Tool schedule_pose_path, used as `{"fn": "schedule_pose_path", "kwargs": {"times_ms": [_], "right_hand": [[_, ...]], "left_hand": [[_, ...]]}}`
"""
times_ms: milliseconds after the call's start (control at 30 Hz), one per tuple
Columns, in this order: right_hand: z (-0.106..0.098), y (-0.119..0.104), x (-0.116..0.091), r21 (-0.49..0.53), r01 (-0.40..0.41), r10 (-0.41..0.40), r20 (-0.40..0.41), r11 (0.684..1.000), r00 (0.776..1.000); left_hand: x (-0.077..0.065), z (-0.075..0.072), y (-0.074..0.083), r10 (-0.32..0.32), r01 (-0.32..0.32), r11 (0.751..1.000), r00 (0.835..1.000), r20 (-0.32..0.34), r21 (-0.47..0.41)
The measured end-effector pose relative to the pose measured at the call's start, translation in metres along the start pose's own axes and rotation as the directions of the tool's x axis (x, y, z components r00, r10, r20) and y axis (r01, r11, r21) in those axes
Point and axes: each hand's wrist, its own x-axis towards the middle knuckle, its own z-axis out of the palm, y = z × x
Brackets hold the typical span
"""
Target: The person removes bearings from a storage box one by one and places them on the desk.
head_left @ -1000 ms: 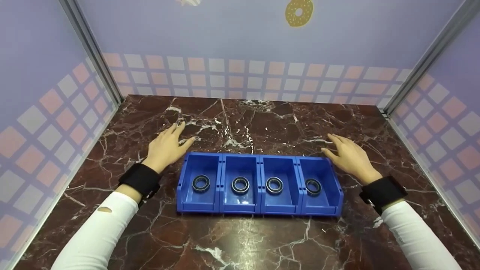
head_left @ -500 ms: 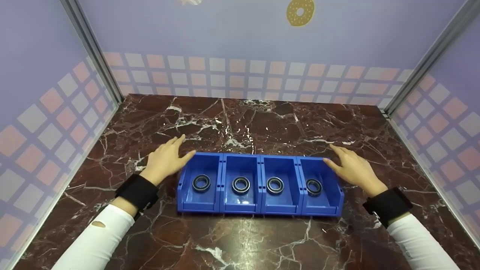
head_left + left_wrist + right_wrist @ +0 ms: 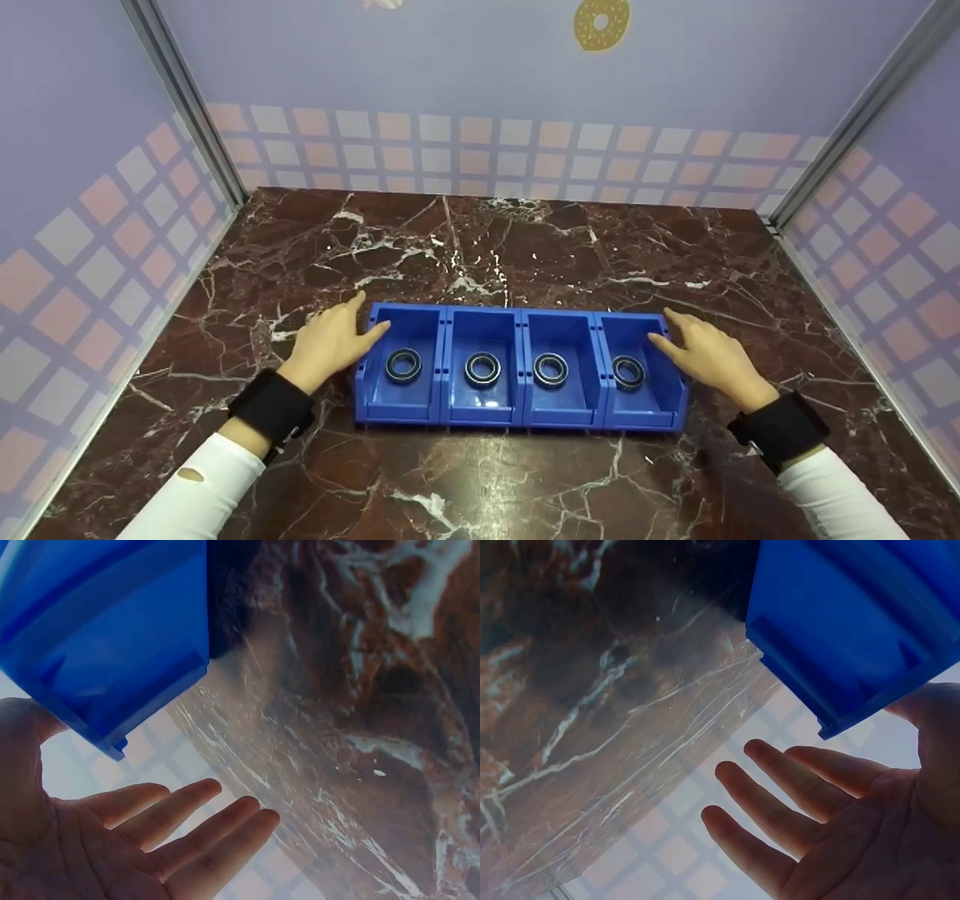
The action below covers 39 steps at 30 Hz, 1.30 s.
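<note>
A row of joined blue bins [image 3: 480,416] sits on the marble-patterned table, one ring-shaped bearing in each compartment. From left to right lie the first bearing [image 3: 403,366], the second [image 3: 482,370], the third [image 3: 551,370] and the last [image 3: 628,373]. My left hand [image 3: 330,343] is at the row's back left corner, fingers extended outside the end wall and thumb over its rim. At the back right corner my right hand [image 3: 712,352] mirrors it. Both wrist views show straight fingers beside the blue end walls [image 3: 112,637], [image 3: 840,630], palms facing them.
The dark red marble table [image 3: 525,247] extends behind and in front of the bins. Purple walls with pink and white squares [image 3: 480,150] enclose it at the back and both sides, with metal posts [image 3: 187,97] at the corners.
Both hands have come back toward the person and down to the two ends of the bin row. The bins and bearings have stayed in place.
</note>
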Motion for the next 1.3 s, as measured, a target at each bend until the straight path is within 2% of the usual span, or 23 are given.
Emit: {"fn": "schedule_pose_path", "kwargs": {"times_ms": [133,400,700,800,1033,1300], "right_hand": [[0.003,-0.001,-0.004,0.000,-0.018,0.018,-0.007,1.000,1.000],[0.008,-0.005,-0.011,0.044,-0.045,0.046,-0.019,0.998,0.999],[0.011,-0.006,-0.018,0.101,-0.074,0.076,-0.014,0.992,0.997],[0.012,-0.006,-0.020,0.110,-0.074,0.077,-0.021,0.991,0.997],[0.012,-0.006,-0.021,0.139,-0.080,0.076,0.034,0.987,0.997],[0.011,-0.006,-0.021,0.177,-0.088,0.082,0.038,0.980,0.996]], "left_hand": [[-0.004,0.002,0.001,-0.023,0.023,1.000,1.000,0.013,-0.005],[-0.012,0.008,0.004,-0.019,0.020,0.999,1.000,0.020,-0.027],[-0.023,0.013,0.009,0.012,-0.014,0.998,1.000,-0.029,-0.057],[-0.024,0.013,0.009,0.004,-0.005,0.998,1.000,-0.025,-0.065],[-0.026,0.014,0.008,-0.025,0.025,0.998,1.000,-0.007,-0.061],[-0.025,0.013,0.007,-0.045,0.045,0.996,0.999,0.000,-0.073]]}}
